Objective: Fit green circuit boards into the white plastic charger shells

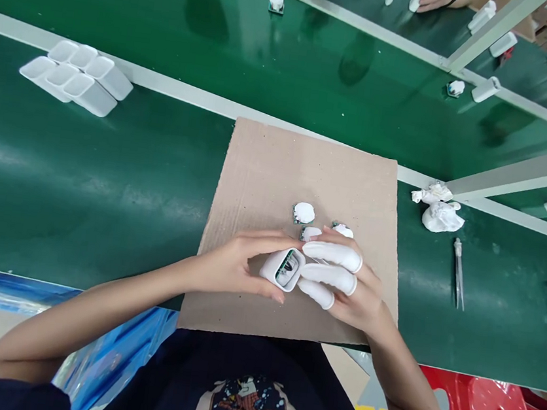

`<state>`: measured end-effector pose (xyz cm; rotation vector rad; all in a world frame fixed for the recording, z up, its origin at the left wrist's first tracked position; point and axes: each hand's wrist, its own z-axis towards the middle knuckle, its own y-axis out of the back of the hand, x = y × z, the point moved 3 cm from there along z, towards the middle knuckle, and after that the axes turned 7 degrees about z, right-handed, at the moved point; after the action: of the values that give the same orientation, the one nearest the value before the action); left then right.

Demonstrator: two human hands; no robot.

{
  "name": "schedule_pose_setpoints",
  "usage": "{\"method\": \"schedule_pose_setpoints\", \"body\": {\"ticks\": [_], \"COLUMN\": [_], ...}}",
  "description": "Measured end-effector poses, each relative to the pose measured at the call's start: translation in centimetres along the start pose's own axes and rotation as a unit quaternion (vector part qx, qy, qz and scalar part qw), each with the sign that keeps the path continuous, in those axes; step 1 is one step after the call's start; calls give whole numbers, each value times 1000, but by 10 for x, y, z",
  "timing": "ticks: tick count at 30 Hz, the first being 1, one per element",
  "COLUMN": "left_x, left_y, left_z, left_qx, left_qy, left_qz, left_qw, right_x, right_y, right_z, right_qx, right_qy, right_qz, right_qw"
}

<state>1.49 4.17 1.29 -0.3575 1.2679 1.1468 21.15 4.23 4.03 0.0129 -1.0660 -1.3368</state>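
Left hand (232, 264) fingers grip a smooth, hollow white casing (273, 266), lower centre of frame. Right hand (360, 295), in white finger covers (329, 278), touches its side; grip cannot be determined. Beneath: flat brown cardboard (312, 166). Upper left: clustered, round-cornered white cases (92, 95).

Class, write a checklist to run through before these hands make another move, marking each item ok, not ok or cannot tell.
1. White housing steadied: ok, between the left hand's thumb and fingers.
2. Housing's open end facing the wearer's view: ok.
3. Depth of the green board inside: cannot tell.
4. Finger cots on both hands: not ok, they show on the right hand only.
5. Loose boards well clear of the hands: not ok, some lie close.
6. Tweezers off the cardboard: ok.
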Motion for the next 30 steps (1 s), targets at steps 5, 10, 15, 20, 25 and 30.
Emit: {"method": "schedule_pose_setpoints", "body": {"ticks": [5,10,15,20,25,30], "left_x": [1,6,7,8,31,74], "left_y": [-2,-2,-9,40,171,253], "left_z": [1,0,1,3,-30,-56], "left_qx": [52,80,81,-44,-220,-275], "left_qy": [42,69,99,90,144,210], "left_qz": [-42,-43,-119,55,502,566], "left_qw": [997,993,985,993,824,748], "right_x": [0,-4,-6,-63,-173,-231], "right_y": [-11,-19,-19,19,89,120], "right_z": [-8,-10,-6,20,69,91], "right_qx": [13,16,-19,-37,-65,-116], "right_qy": [13,7,-39,-160,-327,-398], "right_qz": [-17,-30,20,-33,-256,-337], "right_qw": [1000,999,999,986,907,845]}}
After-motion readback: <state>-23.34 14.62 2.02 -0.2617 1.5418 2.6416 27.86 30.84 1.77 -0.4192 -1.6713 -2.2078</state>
